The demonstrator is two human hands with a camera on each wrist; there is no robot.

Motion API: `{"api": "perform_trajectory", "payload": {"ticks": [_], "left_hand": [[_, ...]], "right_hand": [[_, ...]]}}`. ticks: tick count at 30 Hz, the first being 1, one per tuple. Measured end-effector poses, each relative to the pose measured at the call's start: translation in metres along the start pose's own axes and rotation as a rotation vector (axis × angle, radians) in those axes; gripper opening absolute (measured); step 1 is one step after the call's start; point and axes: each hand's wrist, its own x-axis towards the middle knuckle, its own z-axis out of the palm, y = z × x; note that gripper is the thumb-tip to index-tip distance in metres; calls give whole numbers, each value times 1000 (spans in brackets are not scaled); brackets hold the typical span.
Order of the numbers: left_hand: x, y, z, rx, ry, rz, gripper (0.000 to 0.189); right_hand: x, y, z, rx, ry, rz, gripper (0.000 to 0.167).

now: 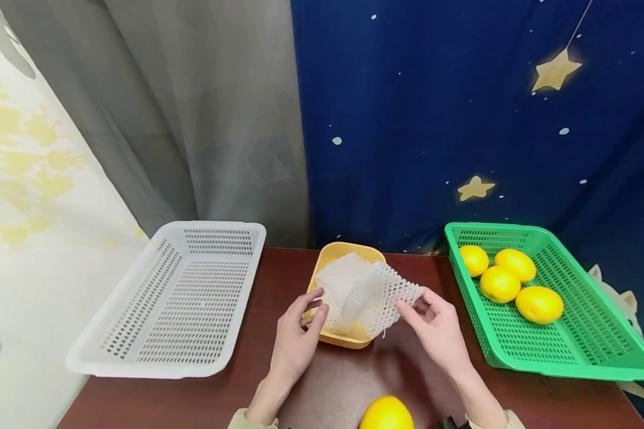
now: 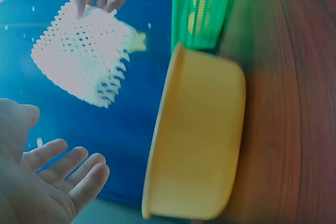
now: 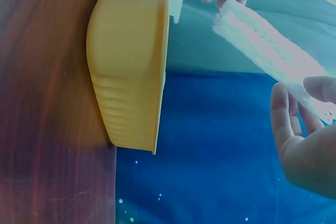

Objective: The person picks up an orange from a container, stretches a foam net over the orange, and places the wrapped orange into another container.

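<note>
A white foam net sleeve point(image 1: 389, 295) is pinched at its right end between the thumb and fingers of my right hand point(image 1: 434, 325). It hangs over a small yellow bin point(image 1: 343, 341), where more white foam netting point(image 1: 343, 274) shows. My left hand point(image 1: 297, 333) is near the bin's left side, its fingers spread and loosely bent. The left wrist view shows that hand point(image 2: 58, 182) apart from the sleeve point(image 2: 84, 51), holding nothing. A yellow lemon-like fruit point(image 1: 386, 414) lies on the table in front of me, partly cut off by the frame.
On the left stands a white slotted basket point(image 1: 193, 310) with nothing seen in it. A green basket point(image 1: 569, 351) at the right holds several yellow fruits point(image 1: 539, 304). Grey and blue curtains point(image 1: 375, 119) hang behind the dark red-brown table point(image 1: 193, 399).
</note>
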Motion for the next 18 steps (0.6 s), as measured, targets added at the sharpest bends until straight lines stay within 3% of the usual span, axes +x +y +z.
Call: {"api": "perform_trajectory", "payload": {"ticks": [5, 11, 18], "left_hand": [[-9, 10, 9, -60, -64, -13, 34], [-14, 14, 18, -62, -119, -81, 37], [-11, 11, 21, -133, -159, -158, 38]], "right_hand": [[-12, -8, 1, 46, 67, -14, 16], [-18, -16, 3, 99, 112, -35, 20], [-20, -16, 8, 180, 58, -129, 19]]}}
